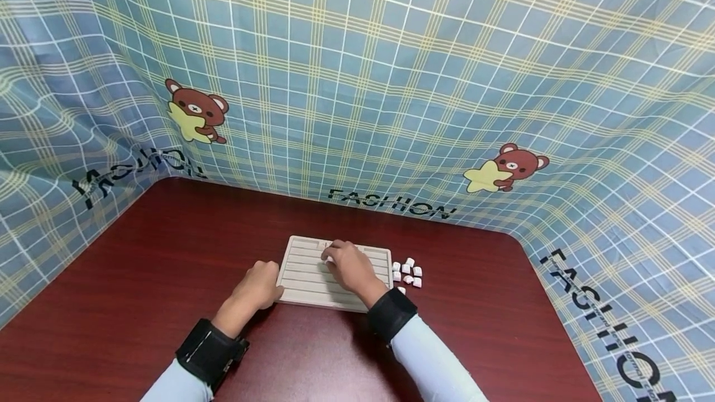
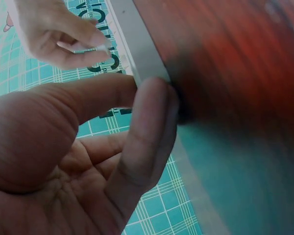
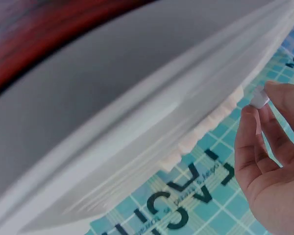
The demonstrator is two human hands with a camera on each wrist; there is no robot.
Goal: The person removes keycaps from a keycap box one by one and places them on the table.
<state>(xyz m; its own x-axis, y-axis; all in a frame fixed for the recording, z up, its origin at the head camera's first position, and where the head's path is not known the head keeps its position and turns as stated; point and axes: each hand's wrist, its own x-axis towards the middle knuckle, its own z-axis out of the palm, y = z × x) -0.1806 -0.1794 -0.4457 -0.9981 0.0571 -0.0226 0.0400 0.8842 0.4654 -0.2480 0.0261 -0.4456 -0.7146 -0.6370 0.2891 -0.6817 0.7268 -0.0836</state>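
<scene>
A cream-white tray (image 1: 310, 270) with long parallel grooves lies on the table. At its left side my left hand (image 1: 259, 284) grips the edge; in the left wrist view the thumb and fingers (image 2: 149, 112) pinch the tray's rim (image 2: 137, 44). Over the tray's back half is my right hand (image 1: 350, 265). Between its thumb and fingertips it pinches a small white keycap (image 3: 259, 98), seen best in the right wrist view. A row of pale keycaps (image 3: 206, 128) stands in the tray there; the right hand partly hides the back grooves in the head view.
Several loose white keycaps (image 1: 406, 269) lie just right of the tray, one of them close to the right wrist strap (image 1: 392, 314). The dark red table (image 1: 184, 253) reaches back to a plaid curtain (image 1: 346, 110) that stands behind it and along both sides.
</scene>
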